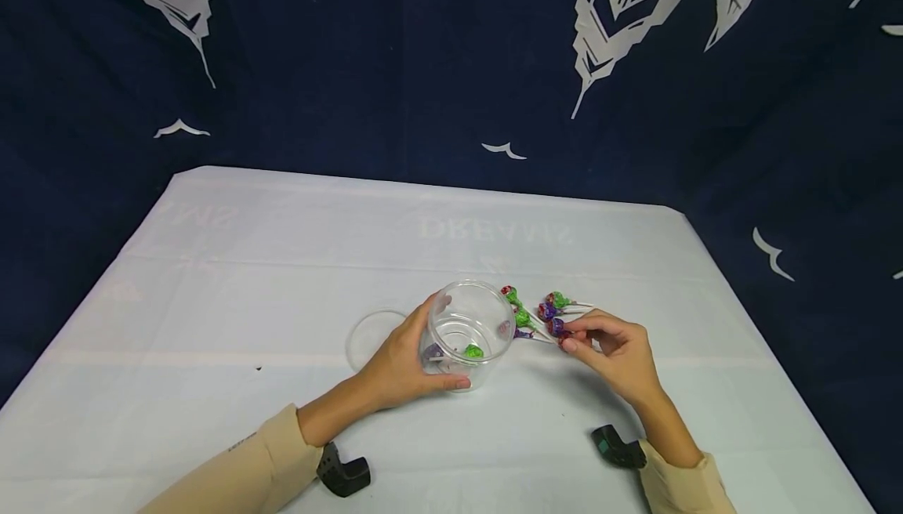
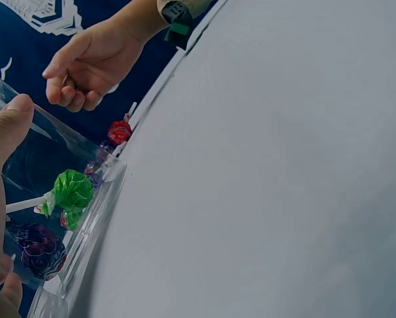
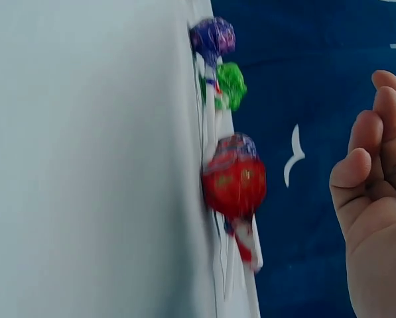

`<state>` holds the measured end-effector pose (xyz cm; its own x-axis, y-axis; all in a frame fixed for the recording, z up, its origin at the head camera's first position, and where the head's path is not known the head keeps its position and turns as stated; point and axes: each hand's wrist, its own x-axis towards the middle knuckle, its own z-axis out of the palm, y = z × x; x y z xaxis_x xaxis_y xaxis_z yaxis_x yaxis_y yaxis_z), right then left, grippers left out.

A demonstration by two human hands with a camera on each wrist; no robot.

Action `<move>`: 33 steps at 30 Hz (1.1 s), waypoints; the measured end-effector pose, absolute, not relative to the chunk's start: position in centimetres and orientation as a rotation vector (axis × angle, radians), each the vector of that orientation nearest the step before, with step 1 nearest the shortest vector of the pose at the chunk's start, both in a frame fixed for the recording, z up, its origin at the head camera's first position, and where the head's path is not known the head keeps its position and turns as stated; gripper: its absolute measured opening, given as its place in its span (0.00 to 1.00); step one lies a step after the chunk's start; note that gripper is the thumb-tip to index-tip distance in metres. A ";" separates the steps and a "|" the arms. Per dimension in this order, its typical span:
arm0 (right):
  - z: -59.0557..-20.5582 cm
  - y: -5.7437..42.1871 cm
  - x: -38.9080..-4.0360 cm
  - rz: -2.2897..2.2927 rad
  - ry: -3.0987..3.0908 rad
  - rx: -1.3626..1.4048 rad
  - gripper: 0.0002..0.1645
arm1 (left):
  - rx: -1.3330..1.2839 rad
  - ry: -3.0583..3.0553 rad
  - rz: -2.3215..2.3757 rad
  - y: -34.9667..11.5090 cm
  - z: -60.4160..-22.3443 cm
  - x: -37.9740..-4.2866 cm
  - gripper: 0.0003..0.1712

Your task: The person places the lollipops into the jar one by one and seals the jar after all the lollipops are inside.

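Note:
My left hand [image 1: 402,361] grips a clear plastic jar [image 1: 471,295] from its left side, fingers behind and thumb across the front. Inside the jar lie a green-wrapped lollipop [image 2: 73,190] and a dark purple one [image 2: 38,252]. To the right of the jar, several lollipops [image 1: 522,318] with green, red and purple wrappers lie on the white table. Above the right-hand ones hovers my right hand [image 1: 614,349], fingers loosely bent and nothing held between them in the wrist views. A red-wrapped lollipop [image 3: 235,185] is nearest in the right wrist view, apart from the fingers.
A clear round lid [image 1: 351,338] lies on the white table [image 1: 212,420], partly behind my left hand. One small dark speck [image 1: 258,368] is on the cloth to the left. A dark blue curtain [image 1: 395,67] with white prints hangs behind the table.

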<state>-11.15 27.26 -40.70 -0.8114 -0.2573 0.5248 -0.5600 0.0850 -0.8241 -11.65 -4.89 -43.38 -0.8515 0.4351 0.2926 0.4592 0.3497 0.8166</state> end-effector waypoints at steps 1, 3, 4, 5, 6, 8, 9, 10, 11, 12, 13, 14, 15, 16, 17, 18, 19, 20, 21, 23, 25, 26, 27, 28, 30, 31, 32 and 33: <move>-40.7 27.5 -11.1 1.779 -2.131 0.810 0.10 | -0.851 -2.560 -1.560 -4.9 -43.4 -11.6 0.66; -40.9 27.8 -11.0 1.741 -2.155 0.797 0.10 | -0.853 -2.561 -1.552 -4.9 -43.4 -11.6 0.66; -40.9 28.0 -11.0 1.723 -2.166 0.794 0.11 | -0.851 -2.560 -1.553 -5.0 -43.3 -11.6 0.66; -41.0 28.1 -11.0 1.712 -2.171 0.794 0.11 | -0.848 -2.560 -1.553 -5.0 -43.4 -11.6 0.66; -41.0 28.3 -11.0 1.697 -2.180 0.790 0.12 | -0.845 -2.563 -1.551 -5.0 -43.4 -11.6 0.66; -41.2 28.5 -11.2 1.671 -2.189 0.790 0.13 | -0.842 -2.564 -1.552 -5.1 -43.4 -11.6 0.66; -41.2 28.7 -11.2 1.660 -2.191 0.786 0.13 | -0.843 -2.564 -1.551 -5.1 -43.4 -11.6 0.66; -41.2 28.9 -11.3 1.646 -2.195 0.778 0.13 | -0.844 -2.561 -1.554 -5.1 -43.4 -11.6 0.66; -41.2 29.0 -11.4 1.632 -2.198 0.766 0.14 | -0.846 -2.560 -1.551 -5.1 -43.4 -11.6 0.66; -41.3 29.3 -11.4 1.626 -2.192 0.758 0.14 | -0.848 -2.557 -1.551 -5.1 -43.4 -11.6 0.66; -41.3 29.5 -11.4 1.625 -2.181 0.751 0.15 | -0.849 -2.554 -1.551 -5.1 -43.4 -11.6 0.65; -41.4 29.8 -11.5 1.622 -2.173 0.742 0.15 | -0.851 -2.552 -1.551 -5.2 -43.4 -11.6 0.65; -41.4 30.1 -11.5 1.619 -2.166 0.733 0.15 | -0.851 -2.552 -1.551 -5.2 -43.4 -11.6 0.65; -41.5 30.4 -11.5 1.613 -2.163 0.725 0.15 | -0.851 -2.551 -1.553 -5.2 -43.4 -11.6 0.65; -41.6 30.8 -11.6 1.608 -2.159 0.726 0.16 | -0.851 -2.551 -1.553 -5.2 -43.5 -11.6 0.65; -41.7 31.1 -11.6 1.605 -2.158 0.729 0.17 | -0.851 -2.550 -1.556 -5.2 -43.5 -11.6 0.65; -41.8 31.4 -11.7 1.595 -2.167 0.732 0.17 | -0.851 -2.549 -1.558 -5.2 -43.5 -11.6 0.65; -41.9 31.7 -11.8 1.584 -2.181 0.733 0.17 | -0.850 -2.549 -1.560 -5.1 -43.5 -11.6 0.65; -42.0 32.0 -11.8 1.572 -2.200 0.734 0.18 | -0.850 -2.548 -1.563 -5.1 -43.5 -11.6 0.65; -42.1 32.4 -11.9 1.545 -2.237 0.745 0.18 | -0.852 -2.545 -1.568 -5.1 -43.5 -11.6 0.65; -42.2 32.7 -12.0 1.503 -2.284 0.745 0.19 | -0.851 -2.543 -1.572 -5.1 -43.4 -11.6 0.65; -42.3 32.8 -12.0 1.476 -2.310 0.738 0.19 | -0.851 -2.543 -1.571 -5.0 -43.5 -11.6 0.65; -42.0 32.7 -11.8 1.447 -2.335 0.730 0.18 | -0.851 -2.541 -1.570 -5.0 -43.4 -11.6 0.65; -41.7 32.6 -11.7 1.407 -2.361 0.720 0.18 | -0.852 -2.540 -1.567 -5.0 -43.5 -11.6 0.65; -41.1 32.3 -11.4 1.317 -2.420 0.686 0.17 | -0.856 -2.536 -1.561 -4.9 -43.5 -11.6 0.65; -40.8 32.2 -11.2 1.275 -2.447 0.668 0.17 | -0.858 -2.536 -1.556 -4.9 -43.5 -11.6 0.65; -40.5 32.0 -11.0 1.233 -2.471 0.652 0.17 | -0.862 -2.535 -1.552 -4.9 -43.5 -11.6 0.66; -40.3 31.9 -10.9 1.191 -2.496 0.634 0.17 | -0.867 -2.532 -1.551 -4.8 -43.5 -11.6 0.66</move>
